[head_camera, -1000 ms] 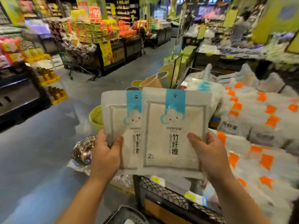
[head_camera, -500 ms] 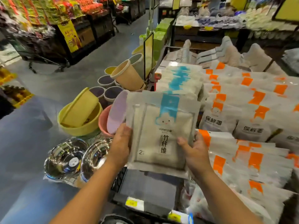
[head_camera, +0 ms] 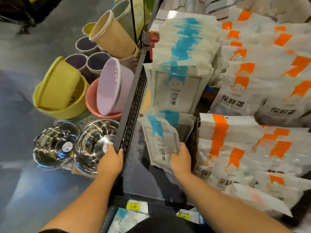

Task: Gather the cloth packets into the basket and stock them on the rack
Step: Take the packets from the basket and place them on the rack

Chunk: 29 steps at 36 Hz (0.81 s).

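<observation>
Right hand (head_camera: 180, 160) pinches blue-banded cloth packets (head_camera: 159, 140) upright, apparently to seat them in the rack's front bay (head_camera: 141, 179). Left hand (head_camera: 110, 159) braces against the mesh side wall (head_camera: 133, 105); its grip is indeterminable.

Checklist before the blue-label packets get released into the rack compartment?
1. Grip: right hand pinches the blue-label packets. ok
2. Left hand out of the drop path, holding the mesh side wall. ok
3. Correct compartment: left of the divider, apart from the orange-label packets. ok
4. Printed faces match the blue-label row behind. ok
5. Packets upright and seated on the compartment floor: cannot tell
</observation>
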### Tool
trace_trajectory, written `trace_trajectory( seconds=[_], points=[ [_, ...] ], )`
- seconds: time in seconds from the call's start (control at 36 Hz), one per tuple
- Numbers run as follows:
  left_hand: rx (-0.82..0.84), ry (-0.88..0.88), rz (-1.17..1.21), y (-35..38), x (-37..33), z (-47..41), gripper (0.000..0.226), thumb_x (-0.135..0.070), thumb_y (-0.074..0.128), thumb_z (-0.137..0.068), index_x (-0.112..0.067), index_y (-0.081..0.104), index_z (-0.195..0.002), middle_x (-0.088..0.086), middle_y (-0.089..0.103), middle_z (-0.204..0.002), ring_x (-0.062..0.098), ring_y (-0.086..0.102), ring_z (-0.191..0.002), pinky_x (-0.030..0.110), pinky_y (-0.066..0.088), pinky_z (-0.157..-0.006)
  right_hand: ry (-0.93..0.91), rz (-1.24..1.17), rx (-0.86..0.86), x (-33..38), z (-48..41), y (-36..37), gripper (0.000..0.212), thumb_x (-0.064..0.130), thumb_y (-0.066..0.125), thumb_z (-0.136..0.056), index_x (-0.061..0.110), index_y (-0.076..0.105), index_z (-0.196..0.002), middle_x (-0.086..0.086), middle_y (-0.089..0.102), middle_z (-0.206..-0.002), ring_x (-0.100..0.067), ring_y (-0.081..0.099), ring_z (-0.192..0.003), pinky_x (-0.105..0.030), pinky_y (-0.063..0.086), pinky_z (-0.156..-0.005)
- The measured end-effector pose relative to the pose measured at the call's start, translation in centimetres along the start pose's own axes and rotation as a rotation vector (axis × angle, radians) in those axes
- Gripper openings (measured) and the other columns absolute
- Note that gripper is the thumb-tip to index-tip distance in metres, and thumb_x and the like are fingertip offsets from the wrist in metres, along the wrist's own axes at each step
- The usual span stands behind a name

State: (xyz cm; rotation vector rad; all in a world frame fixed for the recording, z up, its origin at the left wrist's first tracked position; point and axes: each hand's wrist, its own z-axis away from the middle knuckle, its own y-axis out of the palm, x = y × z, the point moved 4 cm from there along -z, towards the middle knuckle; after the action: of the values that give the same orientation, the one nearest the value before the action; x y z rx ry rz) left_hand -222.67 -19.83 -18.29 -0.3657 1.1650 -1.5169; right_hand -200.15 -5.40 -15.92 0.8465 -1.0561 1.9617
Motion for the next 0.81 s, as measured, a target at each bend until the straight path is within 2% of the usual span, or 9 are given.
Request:
trace_trajectory(
  seconds=[0.08,0.22,0.31,0.36,0.47,0.58,0.67,0.75,0.81],
  points=[
    [-0.03,0.019,-0.05,-0.1,0.4,-0.5,0.042,-0.049,0.042,-0.101,-0.011,0.044,-0.121,0.017,0.065,-0.103,0.042,0.063,-0.094,0.045,0.049,-0.077,0.085,0.0,-0.09,-0.6,-1.2,0.7,0.025,-0.001,0.053,-0.094,0.022,0.053,-0.102,-0.003,0.059,-0.102,-0.021,0.054,-0.092,-0.021,0.035,-0.069],
    [-0.022,0.007,-0.017,0.2,0.8,-1.1,0.042,-0.049,0.044,-0.1,-0.012,0.046,-0.12,0.015,0.064,-0.103,0.041,0.062,-0.096,0.045,0.049,-0.077,0.239,0.023,-0.191,-2.4,-5.0,2.4,0.016,0.008,0.057,-0.095,0.017,0.06,-0.107,-0.012,0.066,-0.106,-0.035,0.063,-0.1,-0.047,0.053,-0.089],
    [-0.025,0.004,-0.004,0.2,1.1,-1.2,0.039,-0.05,0.044,-0.1,-0.014,0.046,-0.116,0.012,0.064,-0.101,0.038,0.062,-0.095,0.045,0.051,-0.077,0.357,-0.116,-0.249,-2.7,-6.4,3.9,0.034,0.004,0.056,-0.096,0.008,0.058,-0.13,-0.014,0.063,-0.117,-0.037,0.061,-0.112,-0.048,0.049,-0.101],
    [-0.026,0.009,0.01,0.3,1.2,-1.3,0.039,-0.049,0.045,-0.1,-0.014,0.047,-0.116,0.011,0.063,-0.1,0.036,0.06,-0.092,0.044,0.05,-0.076,0.419,-0.221,-0.313,-2.8,-6.7,4.5,0.047,0.005,0.055,-0.099,0.009,0.046,-0.146,-0.016,0.057,-0.129,-0.035,0.054,-0.122,-0.043,0.042,-0.108],
    [-0.035,0.038,0.022,0.5,1.3,-1.5,0.039,-0.045,0.046,-0.101,-0.011,0.047,-0.122,0.003,0.056,-0.093,0.035,0.06,-0.092,0.038,0.041,-0.072,0.525,-0.164,-0.393,-4.3,-6.1,5.8,0.068,0.037,0.064,-0.097,0.015,0.03,-0.151,-0.018,0.036,-0.152,-0.039,0.036,-0.139,-0.047,0.031,-0.114],
    [-0.038,0.036,0.021,0.8,1.6,-1.6,0.038,-0.045,0.046,-0.101,-0.012,0.047,-0.12,0.003,0.056,-0.093,0.033,0.058,-0.091,0.038,0.04,-0.071,0.78,-0.21,-0.341,-6.9,-4.4,7.0,0.089,0.06,0.067,-0.085,0.012,0.026,-0.148,-0.015,0.025,-0.152,-0.038,0.032,-0.136,-0.046,0.031,-0.11],
    [-0.047,0.042,0.027,0.8,1.5,-1.8,0.039,-0.044,0.046,-0.101,-0.012,0.047,-0.125,0.003,0.056,-0.093,0.032,0.058,-0.089,0.038,0.04,-0.071,0.968,-0.405,-0.203,-10.4,-3.4,8.7,0.116,0.088,0.066,-0.051,0.017,0.042,-0.14,-0.008,0.044,-0.146,-0.034,0.05,-0.126,-0.056,0.042,-0.108],
    [-0.052,0.044,0.022,0.8,1.6,-1.8,0.041,-0.044,0.047,-0.101,-0.013,0.046,-0.128,0.005,0.058,-0.093,0.031,0.056,-0.086,0.039,0.04,-0.071,1.007,-0.729,0.058,-10.0,-2.8,10.5,0.074,0.082,0.051,-0.082,0.022,0.067,-0.122,-0.009,0.072,-0.12,-0.035,0.07,-0.104,-0.06,0.054,-0.092],
    [-0.049,0.046,0.021,0.9,1.7,-1.8,0.041,-0.044,0.047,-0.1,-0.014,0.046,-0.128,0.005,0.059,-0.094,0.034,0.058,-0.089,0.039,0.041,-0.071,1.035,-0.79,0.072,-8.5,-2.8,10.3,0.075,0.085,0.043,-0.082,0.025,0.065,-0.123,-0.01,0.069,-0.123,-0.035,0.066,-0.105,-0.059,0.056,-0.083]
  ],
)
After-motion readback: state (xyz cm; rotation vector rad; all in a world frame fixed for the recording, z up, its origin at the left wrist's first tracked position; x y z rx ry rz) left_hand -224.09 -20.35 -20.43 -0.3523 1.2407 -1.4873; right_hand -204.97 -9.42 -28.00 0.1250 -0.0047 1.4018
